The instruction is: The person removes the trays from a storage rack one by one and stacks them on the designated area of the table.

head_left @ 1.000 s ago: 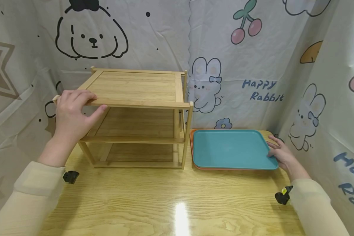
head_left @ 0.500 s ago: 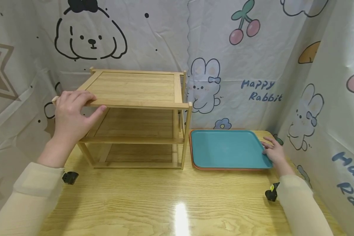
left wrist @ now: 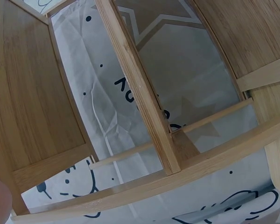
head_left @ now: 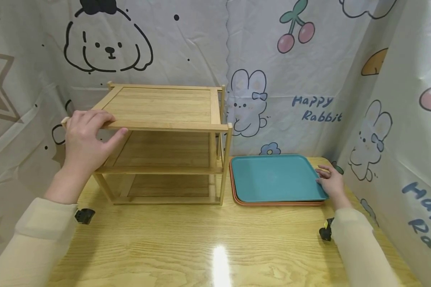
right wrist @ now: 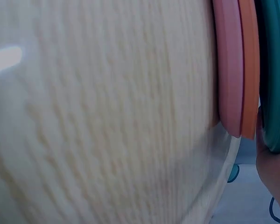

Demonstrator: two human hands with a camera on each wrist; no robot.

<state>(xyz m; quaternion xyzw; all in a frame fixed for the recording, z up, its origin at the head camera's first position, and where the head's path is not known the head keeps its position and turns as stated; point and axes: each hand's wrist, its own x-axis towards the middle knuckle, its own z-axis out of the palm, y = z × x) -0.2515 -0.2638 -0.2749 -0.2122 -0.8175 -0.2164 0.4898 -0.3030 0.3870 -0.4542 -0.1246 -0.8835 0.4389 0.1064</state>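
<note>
A three-tier wooden shelf rack (head_left: 161, 107) stands at the left of the table. My left hand (head_left: 87, 137) grips the front left of its top board, fingers over the edge and thumb below. At the right lies a stack of trays, a teal tray (head_left: 273, 179) uppermost. My right hand (head_left: 332, 184) pinches the teal tray at its right edge. In the right wrist view a dark gap parts it from the orange tray (right wrist: 250, 70) below, with a pink tray (right wrist: 229, 70) at the bottom. The left wrist view shows the rack's side bars (left wrist: 135, 84) close up.
A patterned curtain (head_left: 186, 44) hangs behind and along both sides, close to the rack and the stack. The wooden table (head_left: 165, 243) stretches across the front, with a bright reflection on it. Each wrist wears a small black camera (head_left: 85, 216).
The teal tray has shifted slightly left, and its near edge has risen off the orange tray. My right hand has moved left with it. The left hand keeps its hold on the rack.
</note>
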